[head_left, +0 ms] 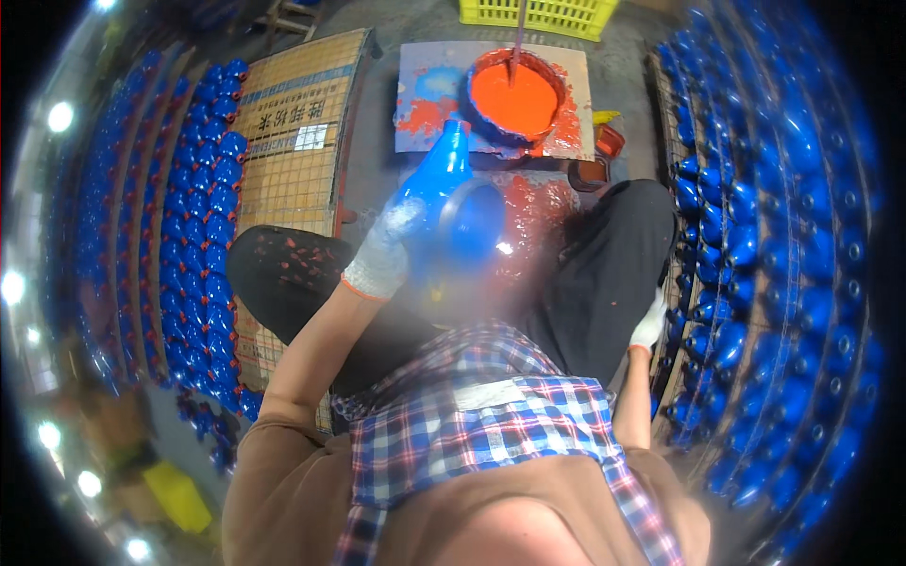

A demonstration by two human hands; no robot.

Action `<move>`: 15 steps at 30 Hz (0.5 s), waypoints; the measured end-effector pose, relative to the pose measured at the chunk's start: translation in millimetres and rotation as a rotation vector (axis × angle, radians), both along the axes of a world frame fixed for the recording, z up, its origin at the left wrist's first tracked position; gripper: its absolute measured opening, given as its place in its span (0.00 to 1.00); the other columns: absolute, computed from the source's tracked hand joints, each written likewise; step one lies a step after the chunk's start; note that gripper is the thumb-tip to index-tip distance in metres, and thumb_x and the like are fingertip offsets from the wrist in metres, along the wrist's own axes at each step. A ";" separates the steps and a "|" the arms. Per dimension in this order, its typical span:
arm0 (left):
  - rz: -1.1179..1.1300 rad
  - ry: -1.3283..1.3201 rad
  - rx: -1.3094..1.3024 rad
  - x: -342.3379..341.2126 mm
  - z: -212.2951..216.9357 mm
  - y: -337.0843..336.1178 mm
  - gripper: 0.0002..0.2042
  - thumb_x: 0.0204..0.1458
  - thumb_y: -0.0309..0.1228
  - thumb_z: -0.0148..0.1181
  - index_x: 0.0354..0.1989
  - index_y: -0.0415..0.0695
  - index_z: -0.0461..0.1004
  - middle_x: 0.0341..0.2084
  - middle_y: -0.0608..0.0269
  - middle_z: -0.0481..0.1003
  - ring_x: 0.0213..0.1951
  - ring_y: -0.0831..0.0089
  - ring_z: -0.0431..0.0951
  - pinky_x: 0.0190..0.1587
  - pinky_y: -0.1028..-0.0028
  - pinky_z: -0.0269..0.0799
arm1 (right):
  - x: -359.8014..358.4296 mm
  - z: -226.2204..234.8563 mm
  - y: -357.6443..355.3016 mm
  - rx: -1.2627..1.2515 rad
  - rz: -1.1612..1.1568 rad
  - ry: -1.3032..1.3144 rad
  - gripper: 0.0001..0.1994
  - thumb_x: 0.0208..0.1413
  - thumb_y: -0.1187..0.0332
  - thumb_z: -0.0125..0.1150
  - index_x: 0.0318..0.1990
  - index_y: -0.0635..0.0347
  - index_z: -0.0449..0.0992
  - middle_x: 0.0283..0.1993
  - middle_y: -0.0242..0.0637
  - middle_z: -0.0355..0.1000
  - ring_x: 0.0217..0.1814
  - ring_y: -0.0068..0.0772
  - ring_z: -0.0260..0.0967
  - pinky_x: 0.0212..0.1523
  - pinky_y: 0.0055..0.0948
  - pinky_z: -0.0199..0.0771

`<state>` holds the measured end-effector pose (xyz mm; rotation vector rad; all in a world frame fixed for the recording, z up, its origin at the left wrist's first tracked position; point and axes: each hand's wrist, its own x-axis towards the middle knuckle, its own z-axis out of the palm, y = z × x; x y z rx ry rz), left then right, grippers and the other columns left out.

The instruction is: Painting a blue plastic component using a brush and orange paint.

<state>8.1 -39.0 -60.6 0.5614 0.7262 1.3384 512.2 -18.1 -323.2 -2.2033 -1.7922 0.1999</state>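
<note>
In a white knitted glove, my left hand point(389, 247) is closed around a glossy blue bottle-shaped piece point(442, 184). Its narrow neck points away from me, with a reddish rim at the tip, and its wide end is blurred. Beyond the neck stands a round pan of orange-red paint point(514, 99), with a thin stick upright in it. My right hand point(649, 324), also gloved, is down beside my right knee, next to the rack of blue pieces point(722, 283). Its fingers are mostly hidden, so I cannot see whether it holds anything.
A paint-smeared board point(420, 141) lies under the pan. On the left, rows of blue pieces with red tips point(203, 217) line a mesh rack beside a cardboard sheet point(283, 179). A yellow crate point(557, 17) sits at the back. Red paint coats the surface point(538, 208) between my knees.
</note>
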 end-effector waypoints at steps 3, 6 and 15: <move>-0.021 -0.001 0.032 -0.5 2.8 -2.5 0.30 0.54 0.41 0.57 0.62 0.40 0.60 0.51 0.58 0.70 0.52 0.69 0.72 0.53 0.67 0.71 | 2.4 -53.1 -46.5 0.083 -0.287 0.273 0.25 0.50 0.62 0.63 0.55 0.60 0.67 0.52 0.48 0.68 0.52 0.47 0.69 0.54 0.37 0.69; 0.019 -0.057 0.041 5.2 10.3 -3.6 0.31 0.53 0.46 0.56 0.62 0.40 0.61 0.51 0.59 0.70 0.51 0.69 0.72 0.54 0.66 0.69 | -1.5 -29.6 -47.5 -0.052 -0.348 0.436 0.28 0.48 0.56 0.65 0.54 0.61 0.68 0.50 0.49 0.70 0.52 0.50 0.69 0.54 0.40 0.68; 0.101 -0.448 -0.105 20.6 16.9 19.7 0.36 0.54 0.62 0.37 0.57 0.43 0.64 0.45 0.47 0.73 0.36 0.53 0.77 0.41 0.50 0.75 | -33.0 45.2 -44.0 -0.436 -0.518 0.043 0.29 0.51 0.46 0.55 0.52 0.61 0.70 0.51 0.54 0.70 0.54 0.56 0.68 0.54 0.45 0.68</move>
